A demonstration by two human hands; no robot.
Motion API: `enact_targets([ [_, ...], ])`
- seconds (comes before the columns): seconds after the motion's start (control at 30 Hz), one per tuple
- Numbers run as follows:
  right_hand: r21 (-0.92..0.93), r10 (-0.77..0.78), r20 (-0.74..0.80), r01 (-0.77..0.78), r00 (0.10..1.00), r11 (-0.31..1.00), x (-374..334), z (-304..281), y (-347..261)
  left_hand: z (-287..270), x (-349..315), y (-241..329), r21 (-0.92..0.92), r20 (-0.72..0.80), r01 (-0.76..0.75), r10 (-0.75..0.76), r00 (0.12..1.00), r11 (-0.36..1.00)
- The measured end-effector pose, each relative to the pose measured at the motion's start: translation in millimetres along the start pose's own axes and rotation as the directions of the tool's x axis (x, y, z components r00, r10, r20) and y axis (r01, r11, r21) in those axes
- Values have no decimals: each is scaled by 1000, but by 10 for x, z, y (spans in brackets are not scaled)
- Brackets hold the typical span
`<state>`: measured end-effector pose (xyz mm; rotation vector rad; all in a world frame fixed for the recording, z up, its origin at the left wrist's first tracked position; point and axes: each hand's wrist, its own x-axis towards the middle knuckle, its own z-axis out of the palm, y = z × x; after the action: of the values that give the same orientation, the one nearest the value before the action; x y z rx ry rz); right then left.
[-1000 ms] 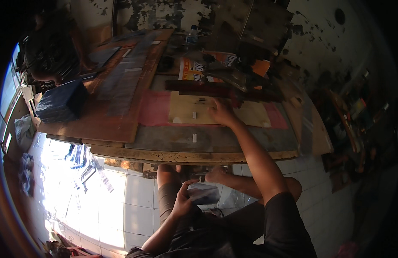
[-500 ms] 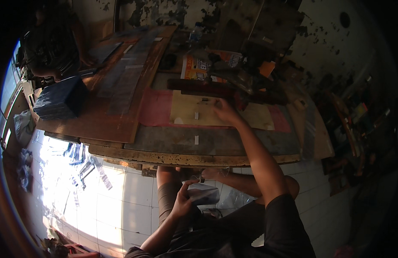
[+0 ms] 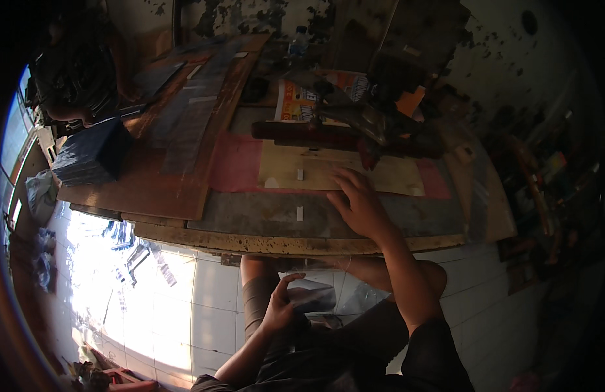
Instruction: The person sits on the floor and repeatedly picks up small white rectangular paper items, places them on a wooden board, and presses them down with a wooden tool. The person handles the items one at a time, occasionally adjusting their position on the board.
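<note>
Low over my lap, my left hand (image 3: 278, 310) pinches a grey, see-through plastic piece (image 3: 313, 298), perhaps a sheet or a pouch. My right hand (image 3: 361, 208) hovers at the front part of the table, its fingers spread and nothing visible in them. Just beyond its fingertips lies a yellowish board (image 3: 387, 178) on a pink sheet (image 3: 236, 163). A small white strip (image 3: 300, 174) sits on the board, and another white strip (image 3: 300, 213) is on the grey tabletop (image 3: 250, 212) nearer to me. Behind the board runs a dark red bar (image 3: 302, 132) of a machine.
At the left, a brown board (image 3: 139, 189) carries a dark blue plastic-wrapped stack (image 3: 93, 153) and clear plastic strips (image 3: 191, 124). A person (image 3: 80, 85) is beyond it. Printed paper (image 3: 292, 101) and a bottle (image 3: 298, 40) are at the back. Plastic scraps (image 3: 139, 258) litter the floor.
My right hand has drawn back from the dark red bar toward the table's front edge, and its fingers have spread. My left hand still holds the plastic piece in nearly the same place.
</note>
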<state>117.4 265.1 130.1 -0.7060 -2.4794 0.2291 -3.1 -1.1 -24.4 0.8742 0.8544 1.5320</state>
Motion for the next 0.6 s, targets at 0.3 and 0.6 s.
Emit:
enact_targets([
  [0.3,-36,4,3,-4,1000,999,-180,87,13,-75,34,-73,101,-57,32,-26,998,994],
  [0.6,-56,-12,-16,11,1000,998,-75,149,132,-52,99,-61,97,-57,37,-31,998,995],
])
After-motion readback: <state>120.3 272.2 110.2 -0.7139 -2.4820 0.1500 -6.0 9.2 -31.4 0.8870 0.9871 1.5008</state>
